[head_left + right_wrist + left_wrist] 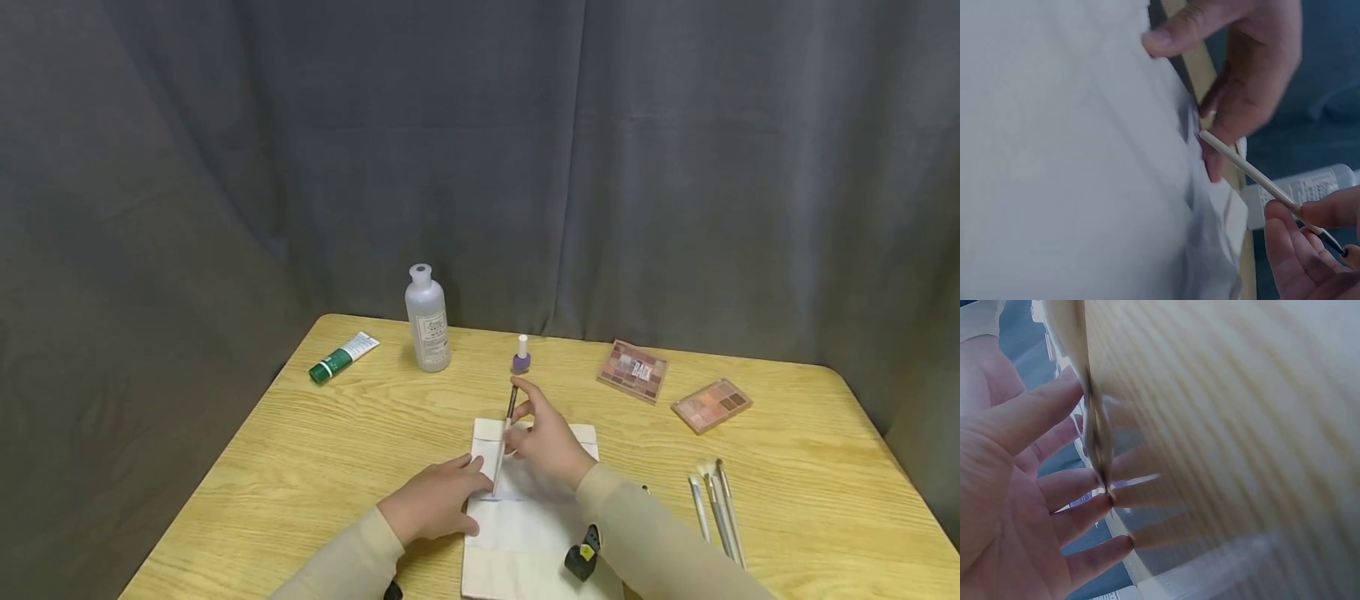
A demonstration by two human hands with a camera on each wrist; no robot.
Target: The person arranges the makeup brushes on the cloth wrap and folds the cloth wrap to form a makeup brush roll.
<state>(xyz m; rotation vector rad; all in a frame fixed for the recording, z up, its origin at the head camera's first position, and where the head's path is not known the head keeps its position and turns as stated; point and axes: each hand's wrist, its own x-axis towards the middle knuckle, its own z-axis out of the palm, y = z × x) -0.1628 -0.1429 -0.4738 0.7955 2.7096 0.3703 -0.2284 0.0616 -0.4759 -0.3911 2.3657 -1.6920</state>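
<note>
A white fabric brush roll or pouch (525,542) lies lengthwise on the table, with a fold or pocket edge across it that shows a pale purple tint. My right hand (551,442) pinches a slim makeup brush (500,467) between thumb and fingers, its dark end up and its pale handle slanting down. The handle's tip is at that fold; whether it is inside, I cannot tell. On the fabric's left edge rests my left hand (435,504), fingers spread. The left wrist view shows thumb and fingertips touching the fabric edge (1067,328) and the table.
Several brushes (720,512) lie to the right of my right forearm. Toward the back stand a clear bottle (430,329) and a purple nail polish bottle (521,358). A green and white tube (341,358) lies at left, two eyeshadow palettes (633,372) at right.
</note>
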